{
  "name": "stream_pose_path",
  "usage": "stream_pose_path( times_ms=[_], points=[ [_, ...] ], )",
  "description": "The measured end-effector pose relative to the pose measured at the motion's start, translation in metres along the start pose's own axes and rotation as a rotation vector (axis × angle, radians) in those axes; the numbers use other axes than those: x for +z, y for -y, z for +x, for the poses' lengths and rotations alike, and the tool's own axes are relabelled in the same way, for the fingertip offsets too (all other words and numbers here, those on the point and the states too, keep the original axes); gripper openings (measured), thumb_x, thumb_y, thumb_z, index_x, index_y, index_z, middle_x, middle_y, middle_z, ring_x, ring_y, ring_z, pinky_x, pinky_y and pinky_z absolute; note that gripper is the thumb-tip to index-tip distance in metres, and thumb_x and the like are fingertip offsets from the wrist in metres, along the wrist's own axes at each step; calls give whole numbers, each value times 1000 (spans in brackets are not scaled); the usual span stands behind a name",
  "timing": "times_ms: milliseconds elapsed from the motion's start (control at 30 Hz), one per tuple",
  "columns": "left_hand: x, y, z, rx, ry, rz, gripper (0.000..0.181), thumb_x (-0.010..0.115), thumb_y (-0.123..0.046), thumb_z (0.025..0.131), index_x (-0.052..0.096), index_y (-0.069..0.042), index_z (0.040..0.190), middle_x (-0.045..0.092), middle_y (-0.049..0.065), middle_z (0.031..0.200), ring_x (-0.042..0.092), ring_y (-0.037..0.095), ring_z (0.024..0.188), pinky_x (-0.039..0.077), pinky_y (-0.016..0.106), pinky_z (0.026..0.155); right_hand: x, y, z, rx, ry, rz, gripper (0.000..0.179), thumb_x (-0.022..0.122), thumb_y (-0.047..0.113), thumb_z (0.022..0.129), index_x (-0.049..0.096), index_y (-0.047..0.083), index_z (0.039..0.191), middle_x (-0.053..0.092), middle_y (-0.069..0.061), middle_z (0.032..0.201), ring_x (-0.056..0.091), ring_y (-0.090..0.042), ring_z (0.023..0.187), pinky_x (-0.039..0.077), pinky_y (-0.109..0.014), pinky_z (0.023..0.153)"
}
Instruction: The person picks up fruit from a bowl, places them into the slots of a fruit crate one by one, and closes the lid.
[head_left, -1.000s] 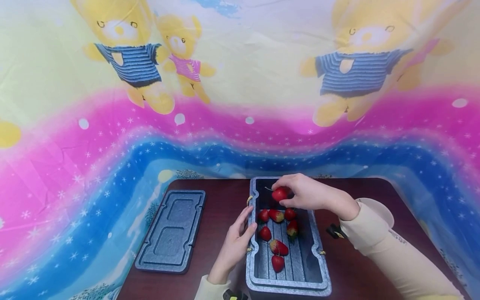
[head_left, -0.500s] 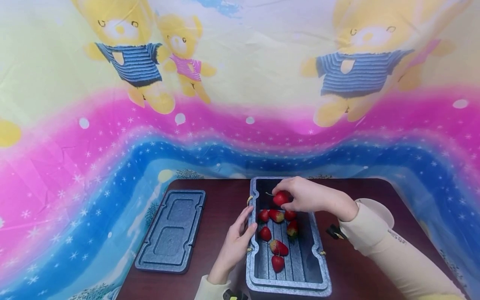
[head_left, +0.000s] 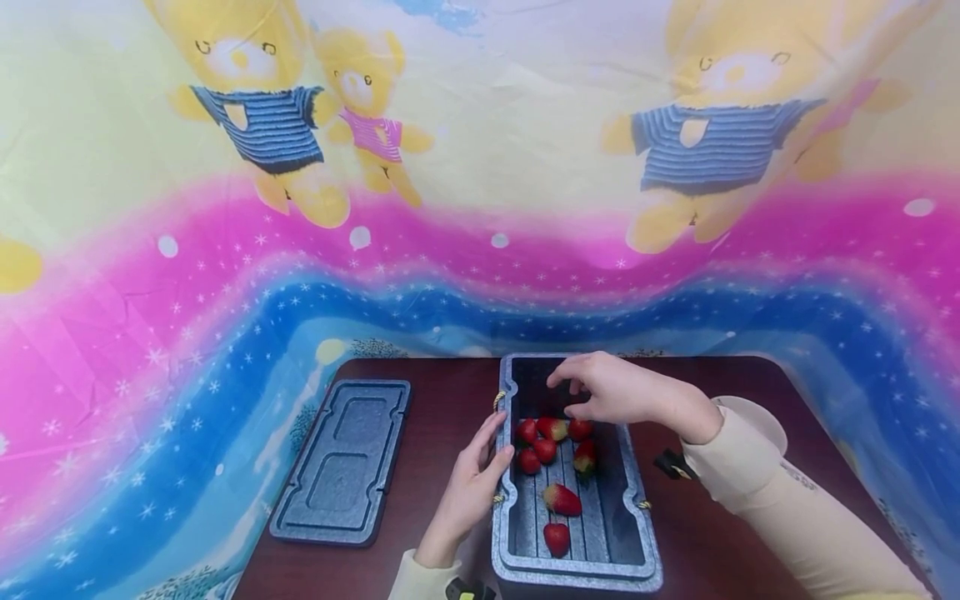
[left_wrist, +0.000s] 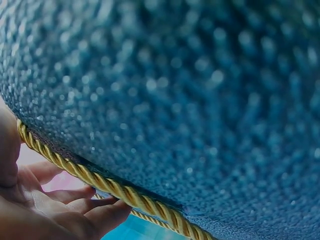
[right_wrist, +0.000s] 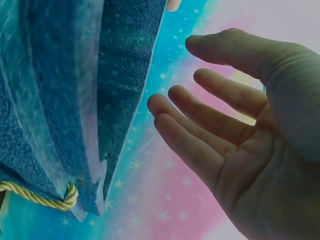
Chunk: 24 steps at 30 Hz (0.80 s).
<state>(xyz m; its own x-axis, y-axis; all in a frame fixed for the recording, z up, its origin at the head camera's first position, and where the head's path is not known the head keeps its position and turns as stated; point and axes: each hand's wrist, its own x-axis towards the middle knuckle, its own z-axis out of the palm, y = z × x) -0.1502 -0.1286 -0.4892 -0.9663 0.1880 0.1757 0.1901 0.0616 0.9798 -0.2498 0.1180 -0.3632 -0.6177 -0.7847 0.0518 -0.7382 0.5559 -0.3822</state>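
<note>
A long grey speckled box (head_left: 577, 575) stands uncovered on the table, with gold rope (left_wrist: 100, 182) along its sides. Inside lie several red fruits: strawberries with yellowish tops, such as one strawberry (head_left: 562, 499) near the middle, and rounder red fruits like the one (head_left: 544, 450) toward the left wall. My left hand (head_left: 472, 479) rests against the box's left side, fingers extended along the rim. Over the far right part of the box hovers my right hand (head_left: 618, 390), thumb and fingers spread apart. Nothing is between them in the right wrist view.
A matching grey lid (head_left: 341, 462) lies flat to the left of the box on the dark brown table (head_left: 435, 417). On the right, a pale round dish (head_left: 757, 421) is partly hidden by the right sleeve. A cartoon-bear cloth (head_left: 480, 167) hangs behind.
My right hand has let go of a round red fruit with a thin stem, which has dropped into the box. Two nearer fruits have shifted slightly. The left hand has stayed in place.
</note>
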Motion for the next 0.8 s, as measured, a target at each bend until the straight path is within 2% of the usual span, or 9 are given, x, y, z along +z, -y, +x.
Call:
stream_pose_path(
  times_ms=[167, 300, 367, 467, 600, 667, 800],
  points=[
    [1, 0, 0, -7, 0, -16, 53, 55, -20, 106, 39, -8, 155, 23, 17, 165, 21, 30, 152, 25, 39, 119, -6, 0, -7, 0, -63, -14, 38, 78, 15, 88, 68, 11, 125, 67, -5, 122, 67, -17, 96, 56, -25, 71],
    [0, -1, 1, 3, -5, -19, 53, 55, -18, 106, 39, -7, 155, 23, 18, 165, 21, 31, 152, 22, 47, 119, -11, -3, -14, 23, -130, -23, 40, 80, 16, 88, 67, 12, 126, 67, -6, 121, 67, -18, 98, 59, -33, 75],
    [0, -1, 1, 5, -6, -15, 53, 55, -18, 106, 39, -7, 155, 22, 19, 165, 21, 32, 152, 22, 50, 119, -14, -7, -18, 27, -172, -23, 42, 81, 15, 87, 66, 12, 126, 67, -6, 120, 67, -17, 97, 58, -32, 73],
    [0, -1, 1, 6, -5, -10, 53, 54, -18, 106, 39, -7, 155, 22, 19, 165, 21, 33, 152, 22, 52, 119, -18, -14, -27, 4, -263, -33, 47, 83, 12, 84, 65, 10, 127, 66, -7, 120, 65, -16, 95, 58, -28, 70],
    [0, 0, 1, -5, -5, -5, 54, 55, -20, 106, 39, -8, 155, 22, 18, 165, 22, 32, 151, 23, 49, 119, -23, -25, -40, -23, -408, -59, 55, 85, 8, 81, 63, 8, 131, 62, -10, 128, 66, -23, 100, 57, -25, 66],
    [0, 0, 1, -12, -6, -7, 54, 55, -21, 105, 39, -9, 155, 23, 17, 165, 22, 31, 151, 24, 46, 119, -25, -31, -48, 6, -469, -71, 59, 86, 8, 80, 61, 9, 134, 60, -11, 133, 65, -26, 106, 57, -27, 65],
    [0, 0, 0, -27, -10, -15, 54, 56, -21, 105, 40, -11, 156, 23, 14, 166, 23, 27, 151, 25, 40, 119, -31, -43, -66, 123, -542, -52, 68, 85, 10, 81, 55, 9, 141, 54, -14, 139, 62, -30, 110, 60, -45, 77]
  ],
)
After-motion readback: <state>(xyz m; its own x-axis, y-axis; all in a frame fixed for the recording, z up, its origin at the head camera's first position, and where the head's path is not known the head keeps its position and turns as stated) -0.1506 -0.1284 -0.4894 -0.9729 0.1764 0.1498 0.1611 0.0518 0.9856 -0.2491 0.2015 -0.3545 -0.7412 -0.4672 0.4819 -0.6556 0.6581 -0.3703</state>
